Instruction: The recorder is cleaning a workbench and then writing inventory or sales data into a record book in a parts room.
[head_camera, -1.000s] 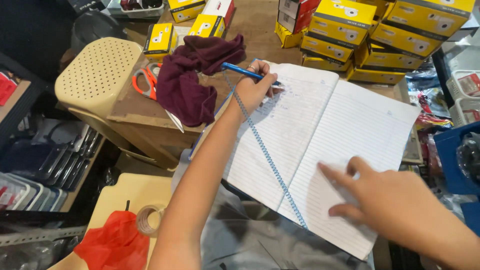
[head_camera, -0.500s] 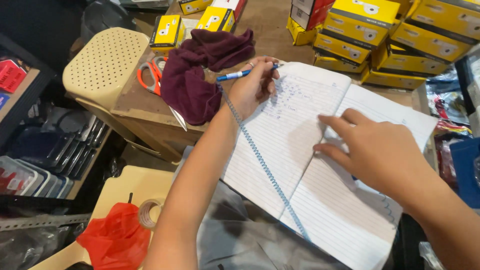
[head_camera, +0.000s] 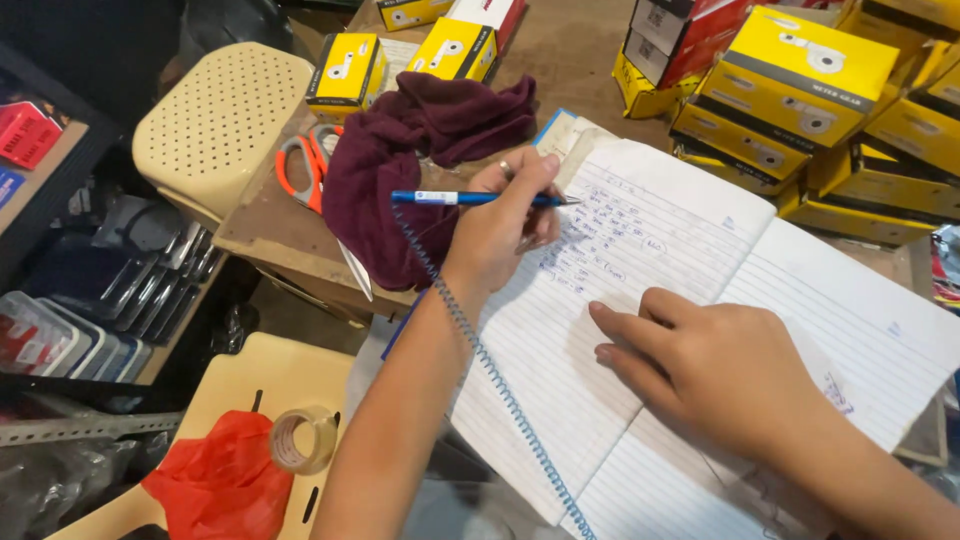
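Observation:
An open spiral notebook (head_camera: 700, 250) with lined pages lies tilted in front of me, handwriting on its upper part. My left hand (head_camera: 500, 225) grips a blue pen (head_camera: 470, 198) held almost level, its tip at the written lines near the top of the page. My right hand (head_camera: 720, 370) rests flat on the middle of the notebook, fingers spread and pointing left, holding nothing. A dark maroon cloth (head_camera: 400, 160) lies bunched just left of my left hand.
Orange-handled scissors (head_camera: 300, 165) lie on a brown board by the cloth. Yellow boxes (head_camera: 790, 70) are stacked at the back right, more at the back centre (head_camera: 345, 65). Nearby are a cream perforated stool (head_camera: 215, 120), a tape roll (head_camera: 300, 440) and a red bag (head_camera: 220, 485).
My right hand has slid from the lower right of the notebook up to its middle. My left hand has turned the pen more level near the written lines.

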